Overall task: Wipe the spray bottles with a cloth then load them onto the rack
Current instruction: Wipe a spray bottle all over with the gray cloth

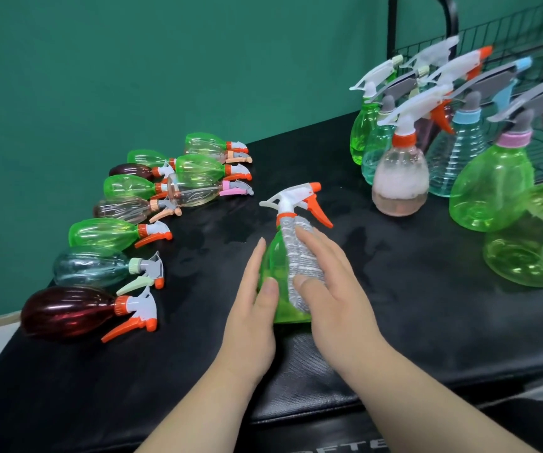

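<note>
The green spray bottle (pixel 271 266) stands upright on the black table (pixel 394 305), its long axis vertical and the nozzle turned to the right. It sits between both hands. The left hand (pixel 250 315) steadies its left side with straight fingers, not clenched. The right hand (pixel 338 289) presses a grey cloth (pixel 299 256) flat on the neck and front, so wiping seems in progress. The wire rack (pixel 508 37) lies far right, behind the standing bottles (pixel 399 178) — the right hand is nearer to it, but it carries the cloth.
</note>
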